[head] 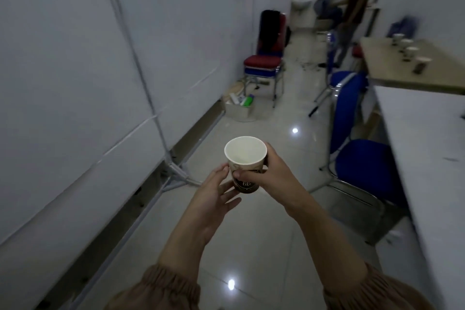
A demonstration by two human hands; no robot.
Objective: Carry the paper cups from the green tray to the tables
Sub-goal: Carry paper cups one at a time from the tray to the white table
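We carry the paper cup point(245, 156) upright over the floor point(251, 246), our right grip point(276, 173) curled round its side, our left grip point(214, 194) flat-fingered against its base, well apart from the counter point(387, 68).

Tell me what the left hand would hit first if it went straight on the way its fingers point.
The paper cup that the right hand grips. The left hand aims its straight fingers at the cup's lower side, touching or nearly so; depth is unclear.
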